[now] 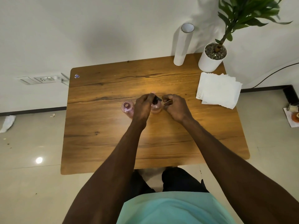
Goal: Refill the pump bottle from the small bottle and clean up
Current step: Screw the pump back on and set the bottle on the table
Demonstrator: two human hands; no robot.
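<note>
My left hand (pixel 143 106) sits over the pump bottle (pixel 156 107) at the middle of the frame, fingers curled down around its black pump top (pixel 156 99); the hand hides most of the top, so I can see only a dark spout poking out toward the right. The bottle's pink body shows between my two hands, standing upright on the wooden table (pixel 105 135). My right hand (pixel 175 106) is just right of the bottle with the fingers curled in. Something thin and pale shows at the fingertips, but it is too small to make out, and I cannot tell whether that hand holds anything or touches the bottle.

Just left of my left hand stands the small bottle (pixel 127 107), pink and clear, its mouth open and uncapped; my wrist covers its lower right side.

In the upper right of the frame lie a stack of white paper napkins (pixel 218 90), a white paper roll (pixel 182 44) standing on end, and a potted plant (pixel 212 57) whose leaves are cut off by the top edge.
</note>
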